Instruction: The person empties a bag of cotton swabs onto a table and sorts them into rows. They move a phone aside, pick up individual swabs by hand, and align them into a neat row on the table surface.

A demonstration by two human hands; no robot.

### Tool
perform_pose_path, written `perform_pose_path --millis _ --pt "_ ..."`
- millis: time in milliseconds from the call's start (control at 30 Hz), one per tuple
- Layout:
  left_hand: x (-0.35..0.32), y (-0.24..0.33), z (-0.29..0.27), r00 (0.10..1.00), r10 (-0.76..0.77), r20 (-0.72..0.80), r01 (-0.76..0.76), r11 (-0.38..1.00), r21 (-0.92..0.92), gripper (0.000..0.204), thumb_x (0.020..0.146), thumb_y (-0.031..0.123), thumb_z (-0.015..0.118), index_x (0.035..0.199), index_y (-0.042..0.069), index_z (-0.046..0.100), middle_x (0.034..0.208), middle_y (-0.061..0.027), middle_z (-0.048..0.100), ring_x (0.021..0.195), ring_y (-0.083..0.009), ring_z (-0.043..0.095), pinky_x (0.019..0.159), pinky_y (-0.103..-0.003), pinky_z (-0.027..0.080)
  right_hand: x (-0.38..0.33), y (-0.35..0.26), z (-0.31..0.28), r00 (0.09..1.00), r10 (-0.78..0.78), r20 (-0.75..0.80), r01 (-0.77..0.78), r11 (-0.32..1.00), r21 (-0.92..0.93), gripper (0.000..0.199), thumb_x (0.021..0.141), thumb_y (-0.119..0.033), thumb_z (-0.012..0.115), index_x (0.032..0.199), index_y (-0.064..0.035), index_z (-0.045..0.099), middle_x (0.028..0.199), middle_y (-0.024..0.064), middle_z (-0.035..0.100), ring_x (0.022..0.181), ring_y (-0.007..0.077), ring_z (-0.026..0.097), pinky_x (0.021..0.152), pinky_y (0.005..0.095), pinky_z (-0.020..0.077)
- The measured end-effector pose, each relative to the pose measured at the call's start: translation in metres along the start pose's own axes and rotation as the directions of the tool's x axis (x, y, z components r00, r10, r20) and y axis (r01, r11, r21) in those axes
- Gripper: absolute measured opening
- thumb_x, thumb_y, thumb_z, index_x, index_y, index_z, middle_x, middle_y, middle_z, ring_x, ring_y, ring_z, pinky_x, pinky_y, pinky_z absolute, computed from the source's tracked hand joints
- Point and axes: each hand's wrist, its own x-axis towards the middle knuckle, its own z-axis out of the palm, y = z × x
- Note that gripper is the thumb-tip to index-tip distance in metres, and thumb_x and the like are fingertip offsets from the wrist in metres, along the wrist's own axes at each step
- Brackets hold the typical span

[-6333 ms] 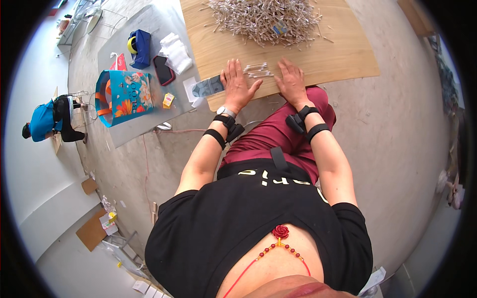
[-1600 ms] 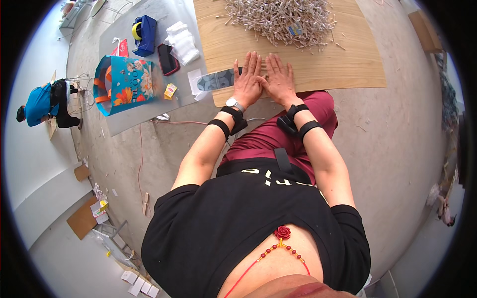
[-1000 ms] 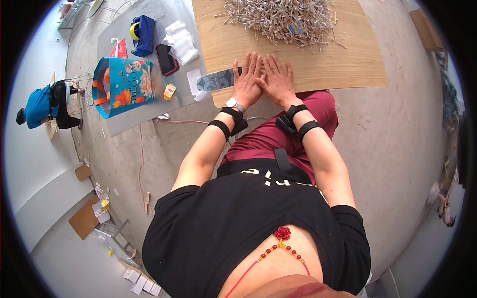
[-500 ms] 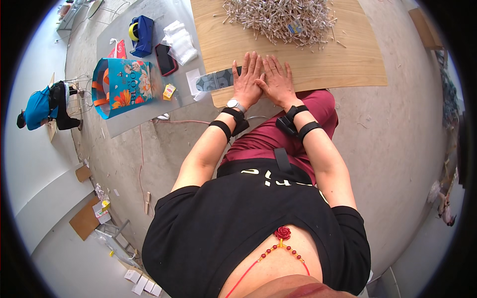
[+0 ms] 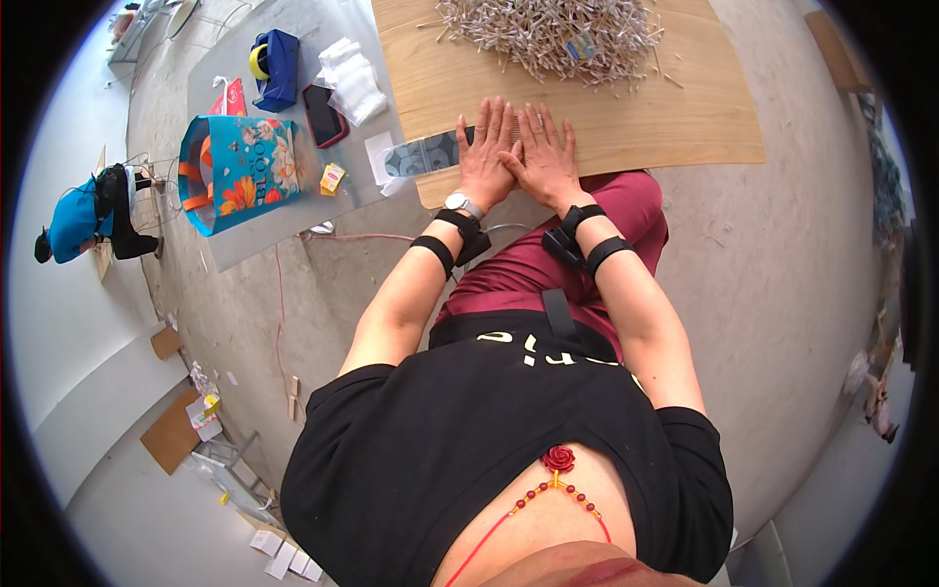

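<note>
My left hand (image 5: 486,161) and my right hand (image 5: 546,161) lie flat, side by side, near the front edge of a wooden tabletop (image 5: 675,127). Their fingers are stretched out, and the thumbs meet and overlap. From under my left hand a flat grey patterned strip, perhaps a pouch (image 5: 421,157), sticks out to the left; the rest of it is hidden. A few fine lines show between the two hands, too small to name. Beyond my fingertips a big heap of cotton swabs (image 5: 548,39) covers the far part of the wood, with a small blue-and-yellow label (image 5: 580,47) on it.
On a grey table (image 5: 245,235) at left stand a blue flowered bag (image 5: 245,166) and a blue tape dispenser (image 5: 279,70). A phone (image 5: 324,115), white plastic bags (image 5: 350,83) and a small yellow box (image 5: 333,179) lie there too. A person in blue (image 5: 73,217) bends over far left.
Both hands stay flat in the same place on the wood. The whole view has shifted very slightly; nothing was picked up or let go.
</note>
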Motion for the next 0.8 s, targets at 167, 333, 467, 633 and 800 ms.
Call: perform_pose_path --millis 167,333,467,633,800 --pt "-0.012 -0.01 -0.01 1.0 -0.015 0.007 0.016 0.985 -0.171 0.077 0.102 0.05 0.048 0.162 0.006 0.027 0.172 -0.01 0.018 0.16 -0.0251 0.007 0.124 -0.058 -0.002 -0.002 -0.001 -0.006 0.999 0.018 0.046 -0.016 0.998 -0.053 0.101 0.094 -0.083 0.025 0.164 -0.0101 0.023 0.172 0.0073 0.019 0.16 0.0252 0.006 0.125 0.0572 -0.0025" --pt "-0.019 -0.024 -0.021 1.0 -0.002 0.009 0.004 0.99 -0.141 0.08 0.1 0.047 0.054 0.162 0.004 0.026 0.172 -0.0126 0.017 0.16 -0.0258 0.009 0.125 -0.057 0.001 -0.002 -0.001 -0.004 1.0 -0.006 0.001 0.006 0.993 -0.115 0.102 0.094 -0.083 0.026 0.164 -0.0076 0.024 0.172 0.0081 0.018 0.16 0.0244 0.005 0.125 0.0572 -0.0029" --pt "-0.018 -0.031 -0.027 0.999 -0.041 -0.007 0.04 0.991 -0.125 0.076 0.102 0.042 0.054 0.162 0.004 0.027 0.171 -0.0129 0.02 0.16 -0.027 0.013 0.125 -0.055 0.005 -0.003 -0.002 -0.004 1.0 -0.009 -0.004 0.009 0.993 -0.115 0.101 0.095 -0.081 0.027 0.163 -0.0075 0.025 0.172 0.0081 0.018 0.16 0.0243 0.006 0.125 0.0573 -0.003" --pt "-0.018 -0.034 -0.025 0.999 -0.042 0.006 0.043 0.991 -0.129 0.071 0.104 0.04 0.051 0.162 0.006 0.028 0.171 -0.0114 0.021 0.16 -0.0269 0.013 0.124 -0.055 0.005 -0.002 -0.003 -0.003 1.0 -0.003 -0.019 0.001 0.995 -0.103 0.1 0.095 -0.081 0.029 0.163 -0.0073 0.026 0.172 0.0084 0.02 0.16 0.0243 0.006 0.125 0.0571 -0.0027" --pt "-0.021 -0.035 -0.02 0.998 -0.036 0.057 0.049 0.972 -0.23 0.064 0.108 0.038 0.044 0.161 0.006 0.03 0.17 -0.0117 0.023 0.16 -0.0269 0.013 0.125 -0.053 0.004 -0.002 -0.002 0.0 1.0 -0.01 -0.029 0.007 0.996 -0.093 0.098 0.096 -0.079 0.029 0.163 -0.0072 0.026 0.171 0.0085 0.02 0.16 0.0244 0.007 0.125 0.057 -0.0026"
